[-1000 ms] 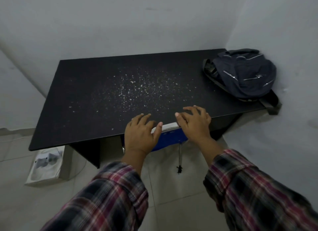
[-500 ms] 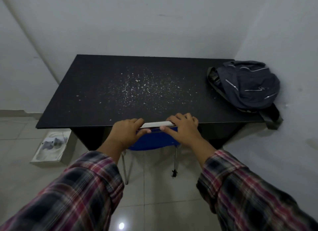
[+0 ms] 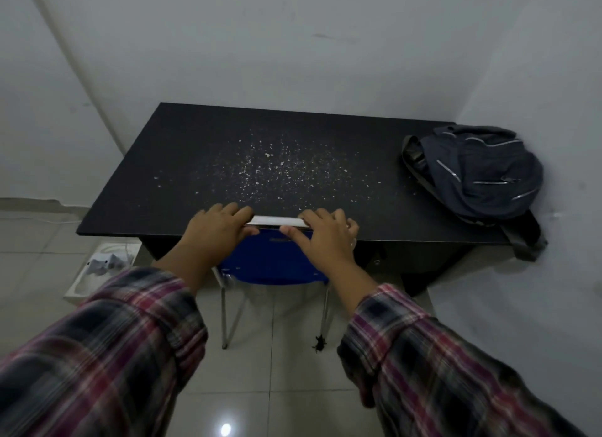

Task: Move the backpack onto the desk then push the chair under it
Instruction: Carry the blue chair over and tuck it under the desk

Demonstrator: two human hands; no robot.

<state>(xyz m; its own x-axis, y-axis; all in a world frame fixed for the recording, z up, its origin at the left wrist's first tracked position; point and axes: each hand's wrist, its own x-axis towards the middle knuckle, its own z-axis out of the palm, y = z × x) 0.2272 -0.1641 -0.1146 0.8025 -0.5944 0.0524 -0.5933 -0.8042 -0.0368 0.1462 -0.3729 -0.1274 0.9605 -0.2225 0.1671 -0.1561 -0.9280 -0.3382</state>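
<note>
Chair point(image 3: 277, 260) seat and front legs hidden under the desk point(image 3: 195, 163); only 2 rear legs show. Backpack point(image 3: 482, 172) strap end drops behind the desk's right front corner. Both sleeves cut off by bottom edge. Box point(image 3: 97, 270) contents blurred.

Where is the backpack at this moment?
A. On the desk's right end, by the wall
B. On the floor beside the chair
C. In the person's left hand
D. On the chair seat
A: the backpack lies on the right end of the desk against the wall, with a strap hanging over the edge, while both hands grip the chair back.
</note>
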